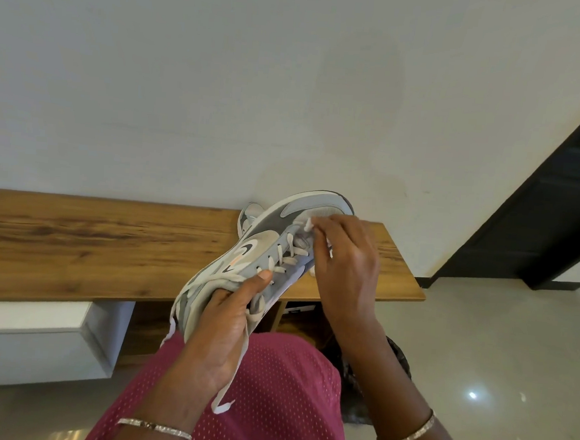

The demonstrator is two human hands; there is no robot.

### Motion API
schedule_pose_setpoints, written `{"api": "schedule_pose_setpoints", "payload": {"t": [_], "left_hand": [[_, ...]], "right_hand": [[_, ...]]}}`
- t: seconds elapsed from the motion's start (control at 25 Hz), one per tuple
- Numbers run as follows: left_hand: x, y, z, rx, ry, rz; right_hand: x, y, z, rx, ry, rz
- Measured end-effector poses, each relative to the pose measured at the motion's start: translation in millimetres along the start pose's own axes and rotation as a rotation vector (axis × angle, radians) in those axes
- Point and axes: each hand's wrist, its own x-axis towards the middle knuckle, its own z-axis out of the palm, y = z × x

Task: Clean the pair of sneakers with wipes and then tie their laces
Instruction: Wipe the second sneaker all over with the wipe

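Lace end: nearest to me, hanging loose over the lap; the laces are untied.
Left hand: I see it gripping the sneaker at the heel opening, fingers tucked inside the collar and thumb pressed on the outside beside the top eyelets.
Sneaker: held in the air above the desk's front edge, toe pointing away and up, tipped so its side faces me.
Right hand: fingers curled, pinching a white wipe against the toe box just past the front laces.
Step in hand: wiping the first sneaker, as I judge it; tying comes later.
How I would do it well: keep the left grip firm so the toe does not dip under pressure. Drag the wipe in short strokes along the mesh, refolding it to a clean face. Then turn the sneaker to reach the sole edge and far side, and stay off the laces so they don't snag.
Desk: wooden, below and behind the hands.
Other sneaker: on the desk by the wall, mostly hidden behind the held one; I can't tell if it is clean.
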Motion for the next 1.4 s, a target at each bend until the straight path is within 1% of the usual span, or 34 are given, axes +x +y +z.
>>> {"api": "schedule_pose_setpoints", "payload": {"t": [0.08, 0.16, 0.24, 0.28, 0.36, 0.44, 0.52, 0.6, 0.64, 0.8, 0.84, 0.88, 1.04, 1.08, 1.16, 1.24, 1.28, 1.32, 1.4], "left_hand": [[0.0, 0.4, 5.7, -0.032, -0.024, 0.001], [-1.1, 0.5, 7.1, -0.026, -0.022, 0.01], [-0.1, -0.9, 5.0, -0.02, -0.025, 0.002], [-0.4, -1.0, 3.3, -0.03, -0.039, -0.006], [-1.1, -0.8, 1.9, -0.05, -0.065, -0.015], [-1.1, 0.6, 2.9, -0.017, -0.05, 0.002], [-2.5, 2.8, 5.0, 0.03, -0.026, 0.034], [-2.4, 3.6, 5.2, 0.053, -0.011, 0.044], [-2.2, 3.0, 4.4, 0.057, 0.001, 0.041], [0.7, -1.1, -1.3, 0.024, 0.001, 0.008], [1.7, -1.1, -2.1, 0.027, 0.006, 0.006], [2.2, -0.8, -3.0, 0.03, 0.009, 0.006], [1.4, 1.9, -2.6, 0.006, -0.01, 0.004], [1.5, 1.8, -2.9, 0.005, -0.011, 0.002], [2.0, 0.7, -4.1, -0.005, -0.021, -0.006], [2.7, -0.4, -6.2, -0.013, -0.03, -0.011], [3.5, -0.1, -6.2, -0.009, -0.022, -0.011], [4.1, 0.9, -6.0, -0.005, -0.009, -0.008], [4.5, 3.2, -6.5, -0.015, 0.012, 0.002]], "right_hand": [[9.1, 2.6, -2.0, -0.065, 0.111, 0.034], [9.7, -1.4, -0.9, -0.046, 0.171, 0.11], [2.6, -8.0, 3.9, 0.04, 0.14, 0.157], [-1.5, -11.4, 6.2, 0.076, 0.102, 0.135], [-3.9, -15.9, 6.6, 0.075, 0.061, 0.048], [3.6, -11.4, 1.1, 0.029, 0.097, 0.029], [12.2, -3.4, -5.8, -0.017, 0.175, 0.081], [12.4, -1.7, -6.9, -0.023, 0.205, 0.128], [8.5, -3.8, -4.4, -0.02, 0.189, 0.122], [-9.6, -13.2, 6.8, 0.009, 0.012, 0.013], [-7.8, -10.6, 5.9, 0.017, -0.004, 0.013], [-4.5, -7.1, 4.0, 0.016, 0.007, 0.031], [8.1, -1.0, -2.6, -0.017, 0.152, 0.142], [7.4, -3.4, -1.0, -0.002, 0.15, 0.154], [1.9, -10.8, 4.8, 0.065, 0.077, 0.137], [-2.6, -17.2, 7.7, 0.096, -0.005, 0.048], [-0.8, -16.6, 7.0, 0.079, -0.013, 0.012], [3.8, -13.8, 5.4, 0.053, 0.003, 0.002], [13.6, -5.7, 0.6, -0.009, 0.087, 0.049]]}}
